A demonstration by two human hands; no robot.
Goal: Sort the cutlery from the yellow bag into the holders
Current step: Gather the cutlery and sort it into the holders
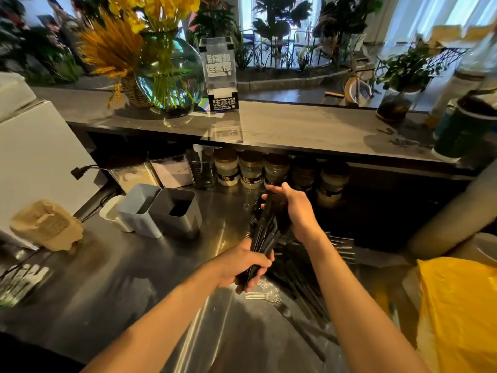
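My left hand grips the lower end of a bundle of black cutlery that points up and away. My right hand holds the bundle's upper end, fingers curled round it. Under both hands a pile of black cutlery lies on the steel counter, with a few clear plastic forks beside it. The yellow bag lies at the right. Three holders stand at the left: a white holder, a light blue holder and a grey holder.
Jars and clear bins line the back under a raised wooden shelf. A glass vase with yellow flowers and a sign stand on that shelf. A stack of paper cup carriers sits far left.
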